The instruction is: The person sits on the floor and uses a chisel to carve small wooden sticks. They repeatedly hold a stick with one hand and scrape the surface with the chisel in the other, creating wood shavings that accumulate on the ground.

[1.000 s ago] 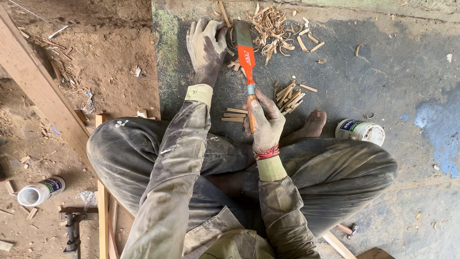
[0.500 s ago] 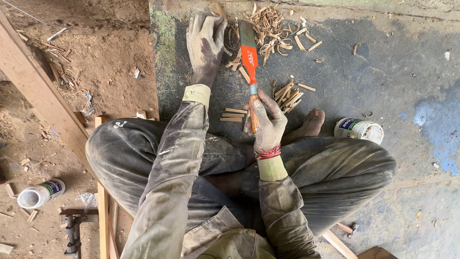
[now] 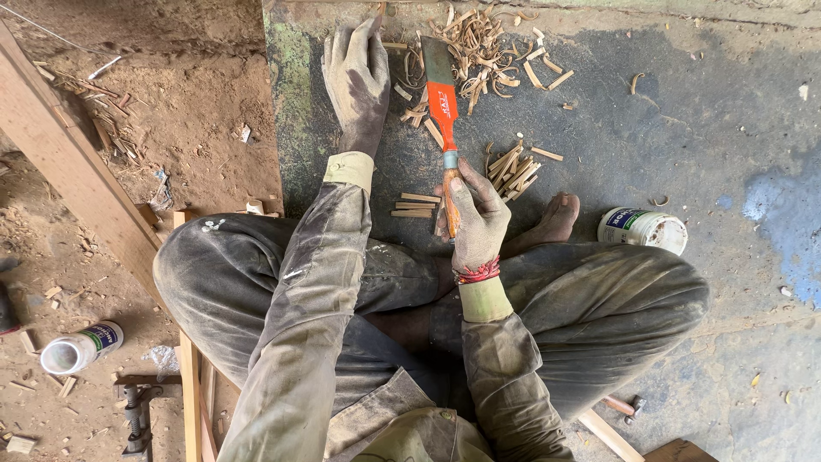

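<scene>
The person sits cross-legged on a dark stone slab (image 3: 616,120) and is splitting small wooden pieces with a broad chisel (image 3: 441,94). The right hand (image 3: 475,224) is wrapped tight around the chisel's wooden handle, with the orange-collared blade pointing to twelve o'clock and its edge among the shavings. The left hand (image 3: 359,81), at eleven o'clock from the right hand, lies flat with its fingers together and extended on the slab, just beside the blade; whether it pins a piece underneath cannot be told.

Curled shavings (image 3: 479,43) heap at twelve o'clock of the blade. A bundle of thin split sticks (image 3: 511,167) lies at two o'clock of the right hand, and a few flat cut strips (image 3: 415,205) at nine o'clock of it. A white plastic jar (image 3: 643,229) lies at three o'clock, near a bare foot (image 3: 556,218).

By my judgement the step in hand is paring or splitting. The next move calls for a steady grip and the left fingers kept off the edge's line.
</scene>
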